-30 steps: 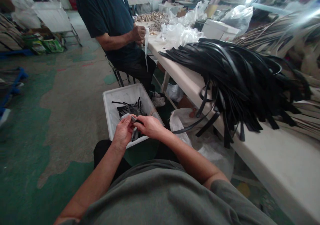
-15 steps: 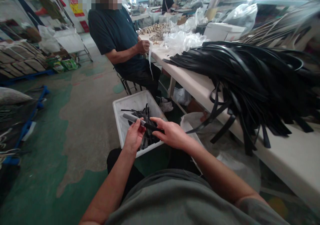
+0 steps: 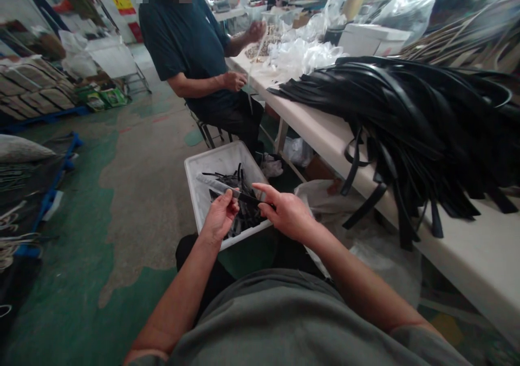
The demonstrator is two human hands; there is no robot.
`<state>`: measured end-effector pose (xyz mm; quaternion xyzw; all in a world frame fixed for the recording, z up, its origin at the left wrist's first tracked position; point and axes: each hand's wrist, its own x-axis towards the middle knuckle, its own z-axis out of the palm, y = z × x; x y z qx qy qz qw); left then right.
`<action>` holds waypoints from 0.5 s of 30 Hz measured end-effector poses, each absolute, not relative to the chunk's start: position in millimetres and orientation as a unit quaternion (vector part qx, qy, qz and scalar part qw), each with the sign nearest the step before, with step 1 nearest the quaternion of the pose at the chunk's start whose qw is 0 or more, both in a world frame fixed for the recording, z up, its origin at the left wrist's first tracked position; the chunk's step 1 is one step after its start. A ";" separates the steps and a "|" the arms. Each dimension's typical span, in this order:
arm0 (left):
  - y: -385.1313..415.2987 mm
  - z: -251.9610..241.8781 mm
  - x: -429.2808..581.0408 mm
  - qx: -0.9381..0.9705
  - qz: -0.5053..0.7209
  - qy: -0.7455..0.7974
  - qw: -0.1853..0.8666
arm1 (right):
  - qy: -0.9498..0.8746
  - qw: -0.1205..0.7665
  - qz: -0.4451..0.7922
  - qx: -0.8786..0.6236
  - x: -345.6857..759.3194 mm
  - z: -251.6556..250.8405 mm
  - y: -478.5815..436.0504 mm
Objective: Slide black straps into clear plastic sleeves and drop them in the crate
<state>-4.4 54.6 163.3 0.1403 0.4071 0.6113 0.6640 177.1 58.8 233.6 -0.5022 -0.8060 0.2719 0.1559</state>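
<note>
well, far to the left of the white bin [image 3: 197,193], tied pale bundles [image 3: 32,87] sit stacked on a blue pallet, and just right of them, likewise left of the bin and beyond it, come some green packages [image 3: 101,98]. directly beyond the bin a co-worker [image 3: 190,41] in a dark blue shirt sits on a stool, one hand raised and one low, with a thin pale strip [image 3: 250,73] running between the two.

over the bin, the person's left hand [image 3: 221,214] pinches a flat strap [image 3: 248,198] between thumb and fingers near its middle. the strap slants across above the bin, its greyish end to the left and its black part to the right. below it, inside the bin, lies a loose heap of dark strips [image 3: 239,222]. at the bin's right edge the right hand [image 3: 288,211] holds the strap's black part, index finger pointing out.

right of the bin runs a long pale table [image 3: 303,119], bearing crumpled clear plastic [image 3: 309,56], a white box [image 3: 368,40] and a thick pile of black straps [image 3: 390,100], several ends hanging over the near edge toward the bin.
</note>
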 end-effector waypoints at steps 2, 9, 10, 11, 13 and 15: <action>53.4 163.7 -0.4 0.137 0.602 0.404 0.675 | -0.799 0.154 0.270 -0.514 172.3 230.3 61.1; 53.7 165.4 -2.6 0.123 0.619 0.412 0.657 | -0.809 0.170 0.289 -0.483 170.0 236.8 60.0; 53.2 165.3 -1.1 0.122 0.615 0.408 0.664 | -0.811 0.166 0.274 -0.490 168.7 238.0 59.7; 52.7 165.1 1.3 0.123 0.608 0.403 0.673 | -0.811 0.162 0.260 -0.499 166.7 238.2 60.0; 52.1 164.8 5.7 0.125 0.594 0.401 0.686 | -0.807 0.159 0.249 -0.511 162.6 236.9 61.8; 53.2 165.4 4.2 0.124 0.598 0.404 0.681 | -0.804 0.165 0.265 -0.506 162.7 236.5 62.8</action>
